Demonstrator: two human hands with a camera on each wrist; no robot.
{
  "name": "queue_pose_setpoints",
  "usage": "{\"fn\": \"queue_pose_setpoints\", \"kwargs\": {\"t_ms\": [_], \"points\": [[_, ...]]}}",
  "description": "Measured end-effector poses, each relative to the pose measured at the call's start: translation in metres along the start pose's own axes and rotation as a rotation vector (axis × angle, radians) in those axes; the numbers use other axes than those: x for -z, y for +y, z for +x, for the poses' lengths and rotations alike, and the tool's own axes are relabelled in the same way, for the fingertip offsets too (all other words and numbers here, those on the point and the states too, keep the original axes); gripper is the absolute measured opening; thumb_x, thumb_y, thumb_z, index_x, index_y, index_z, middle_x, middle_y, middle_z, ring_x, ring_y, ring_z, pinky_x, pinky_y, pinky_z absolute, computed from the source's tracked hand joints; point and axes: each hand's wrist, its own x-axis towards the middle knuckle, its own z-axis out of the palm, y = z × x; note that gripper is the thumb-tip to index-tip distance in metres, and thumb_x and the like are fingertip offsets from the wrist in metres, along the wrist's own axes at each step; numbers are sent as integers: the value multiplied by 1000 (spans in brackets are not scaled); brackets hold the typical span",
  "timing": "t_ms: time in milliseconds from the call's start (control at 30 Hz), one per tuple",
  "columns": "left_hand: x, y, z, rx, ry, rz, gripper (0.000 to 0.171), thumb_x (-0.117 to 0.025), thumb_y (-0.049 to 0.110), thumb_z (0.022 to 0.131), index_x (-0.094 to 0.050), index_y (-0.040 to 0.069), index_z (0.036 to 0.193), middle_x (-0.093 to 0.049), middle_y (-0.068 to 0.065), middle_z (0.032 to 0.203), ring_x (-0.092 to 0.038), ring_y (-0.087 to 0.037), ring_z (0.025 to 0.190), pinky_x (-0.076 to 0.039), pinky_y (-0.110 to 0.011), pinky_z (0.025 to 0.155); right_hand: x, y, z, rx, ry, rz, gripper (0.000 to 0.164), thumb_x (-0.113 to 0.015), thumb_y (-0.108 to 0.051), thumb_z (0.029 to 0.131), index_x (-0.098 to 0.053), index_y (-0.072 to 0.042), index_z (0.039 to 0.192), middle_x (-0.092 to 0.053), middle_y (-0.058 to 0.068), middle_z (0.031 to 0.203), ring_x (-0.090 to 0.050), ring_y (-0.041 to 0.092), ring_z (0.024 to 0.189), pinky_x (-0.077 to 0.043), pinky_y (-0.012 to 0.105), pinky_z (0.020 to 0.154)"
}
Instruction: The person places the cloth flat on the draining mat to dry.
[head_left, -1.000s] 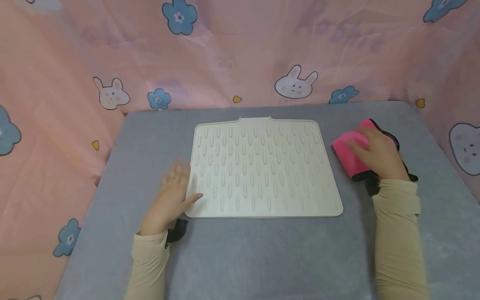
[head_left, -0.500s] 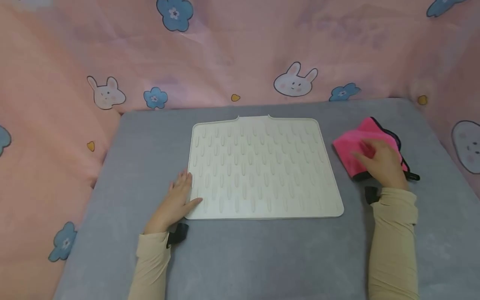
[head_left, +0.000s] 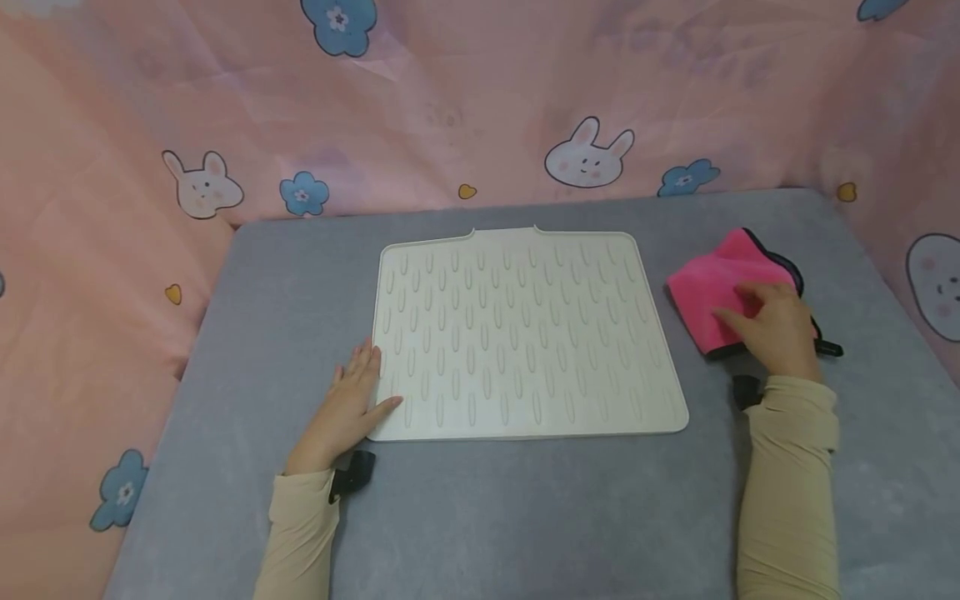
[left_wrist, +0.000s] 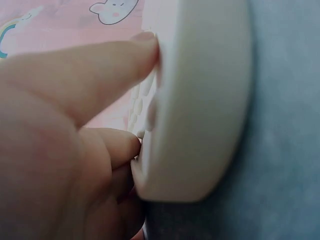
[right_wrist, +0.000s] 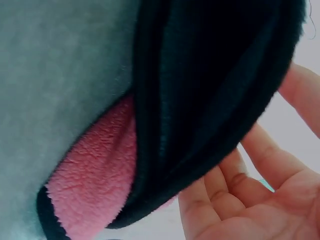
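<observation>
A white draining mat with rows of raised oval ridges lies flat on the grey table. My left hand rests at its left edge near the front corner, thumb over the surface and fingers along the rim. In the left wrist view the mat's rounded pale rim is close to the thumb. To the right lies a pink fleecy cloth with black trim. My right hand is over it, fingers bent and thumb apart from the index finger. The right wrist view shows the cloth's dark folded side before the fingers.
A black loop sticks out from the cloth's right side. The grey table extends in front of the mat. A pink curtain with rabbits and flowers hangs behind and at both sides.
My left hand slid slightly toward me along the mat's edge and settled. The right hand drew back a little across the cloth, its fingers more bent. The cloth stays on the table.
</observation>
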Motion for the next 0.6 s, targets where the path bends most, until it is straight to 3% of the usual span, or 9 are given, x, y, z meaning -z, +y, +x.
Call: {"fn": "queue_pose_setpoints", "kwargs": {"t_ms": [200, 433, 600], "points": [[1, 1, -1, 1, 3, 14, 79, -60, 29, 92, -16, -12, 144, -6, -25, 153, -5, -38, 141, -6, -57, 110, -4, 3, 0, -53, 66, 9, 46, -66, -10, 86, -51, 21, 116, -49, 39, 112, -39, 51, 110, -29, 61, 94], [1, 1, -1, 4, 1, 24, 79, -60, 30, 93, -16, -11, 144, -7, -24, 154, -5, -37, 142, -6, -56, 111, -7, 4, 1, -191, 109, -38, 50, -66, -15, 85, -50, 19, 119, -46, 40, 117, -36, 51, 117, -29, 61, 97], [2, 2, -1, 6, 3, 27, 79, -60, 30, 93, -16, -12, 144, -7, -24, 153, -6, -38, 141, -7, -56, 111, -7, 9, 0, -167, 135, -59, 44, -67, -15, 85, -54, 18, 111, -53, 37, 106, -43, 50, 106, -33, 58, 93]]}}
